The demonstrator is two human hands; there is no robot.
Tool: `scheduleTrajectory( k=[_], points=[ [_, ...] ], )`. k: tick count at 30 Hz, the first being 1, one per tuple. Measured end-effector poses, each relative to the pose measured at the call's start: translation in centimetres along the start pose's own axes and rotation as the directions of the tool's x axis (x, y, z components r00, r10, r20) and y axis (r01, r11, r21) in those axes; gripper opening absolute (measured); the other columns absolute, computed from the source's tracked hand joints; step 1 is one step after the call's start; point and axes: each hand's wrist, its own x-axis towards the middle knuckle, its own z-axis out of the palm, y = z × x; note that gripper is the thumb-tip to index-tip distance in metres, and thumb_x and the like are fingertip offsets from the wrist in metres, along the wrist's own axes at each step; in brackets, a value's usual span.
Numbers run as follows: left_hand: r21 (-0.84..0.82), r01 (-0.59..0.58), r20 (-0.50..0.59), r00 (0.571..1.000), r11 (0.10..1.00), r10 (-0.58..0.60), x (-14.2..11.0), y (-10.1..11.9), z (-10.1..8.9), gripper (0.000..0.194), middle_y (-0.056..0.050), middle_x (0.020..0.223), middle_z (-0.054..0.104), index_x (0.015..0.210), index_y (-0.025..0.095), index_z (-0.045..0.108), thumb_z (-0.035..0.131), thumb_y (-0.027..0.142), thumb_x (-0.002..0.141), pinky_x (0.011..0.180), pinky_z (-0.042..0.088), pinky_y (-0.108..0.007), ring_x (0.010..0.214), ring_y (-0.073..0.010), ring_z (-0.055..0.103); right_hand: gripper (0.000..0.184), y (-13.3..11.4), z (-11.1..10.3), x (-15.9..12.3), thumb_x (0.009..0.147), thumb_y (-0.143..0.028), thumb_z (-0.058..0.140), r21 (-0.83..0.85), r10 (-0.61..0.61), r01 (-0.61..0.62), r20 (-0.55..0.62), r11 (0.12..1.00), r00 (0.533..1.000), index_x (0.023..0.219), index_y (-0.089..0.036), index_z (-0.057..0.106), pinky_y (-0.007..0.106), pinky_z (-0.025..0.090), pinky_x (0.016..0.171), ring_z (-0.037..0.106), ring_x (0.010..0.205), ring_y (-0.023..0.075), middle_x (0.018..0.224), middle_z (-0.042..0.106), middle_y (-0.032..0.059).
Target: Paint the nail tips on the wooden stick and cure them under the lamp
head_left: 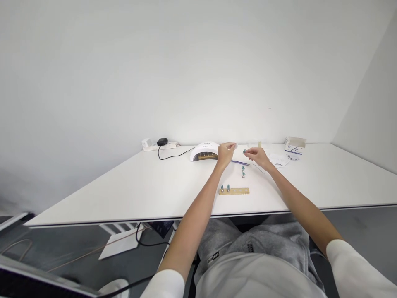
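My left hand (226, 153) is closed in a pinch on a small white pad (236, 145). Across from it, my right hand (258, 155) pinches a small teal false nail (244, 151) between the fingertips. The two hands are apart above the far part of the table. Below them, more teal nails (243, 171) stand in a short row on little silver stands. Closer to me lies a yellowish strip holder (238, 191), with two teal nails (228, 188) on stands at its left end. A purple pen-like stick (240, 163) rests by my left hand.
A white nail lamp (204, 148) with another strip (207, 156) inside stands left of my hands. Its black cord runs to an adapter (162, 141) on a power strip (169, 145). An opened box (294, 145) and papers (278, 159) lie at the right on the white table (124, 190).
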Motion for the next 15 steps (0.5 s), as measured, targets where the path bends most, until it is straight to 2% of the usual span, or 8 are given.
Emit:
scheduleTrajectory(
  k=[7, 12, 15],
  points=[
    [0.009, -0.041, 0.097, 0.994, 0.999, 0.040, -0.9, 0.7, 0.6, 0.016, -0.005, 0.091, 0.076, 0.082, 0.017, 0.077, 0.062, 0.024, 0.080, 0.089, 0.053, -0.033, 0.090, -0.0198, 0.070, 0.025, 0.1, 0.6, -0.8, 0.066, -0.038, 0.070, 0.015, -0.037, 0.038, -0.038, 0.999, 0.999, 0.076, -0.015, 0.068, 0.026, 0.049, 0.059, 0.059, 0.060, 0.0132, 0.071, 0.068, 0.0044],
    [-0.028, -0.056, 0.208, 0.976, 0.998, 0.061, -1.5, 0.8, 1.2, 0.017, -0.006, 0.092, 0.076, 0.083, 0.018, 0.078, 0.063, 0.025, 0.080, 0.081, 0.055, -0.032, 0.089, -0.0202, 0.069, 0.021, 0.0, 0.8, -1.1, 0.066, -0.036, 0.068, -0.037, -0.073, 0.070, -0.083, 0.997, 0.994, 0.075, -0.017, 0.068, 0.028, 0.048, 0.064, 0.060, 0.067, 0.0154, 0.072, 0.068, 0.0042],
    [-0.041, -0.056, 0.238, 0.969, 0.998, 0.065, -1.8, 0.7, 1.5, 0.017, -0.006, 0.092, 0.076, 0.084, 0.018, 0.078, 0.063, 0.024, 0.080, 0.077, 0.055, -0.031, 0.090, -0.0210, 0.069, 0.018, 0.1, 0.9, -1.2, 0.066, -0.034, 0.065, -0.051, -0.084, 0.080, -0.096, 0.996, 0.992, 0.071, -0.017, 0.067, 0.027, 0.046, 0.063, 0.059, 0.067, 0.0155, 0.069, 0.067, 0.0038]
  ],
)
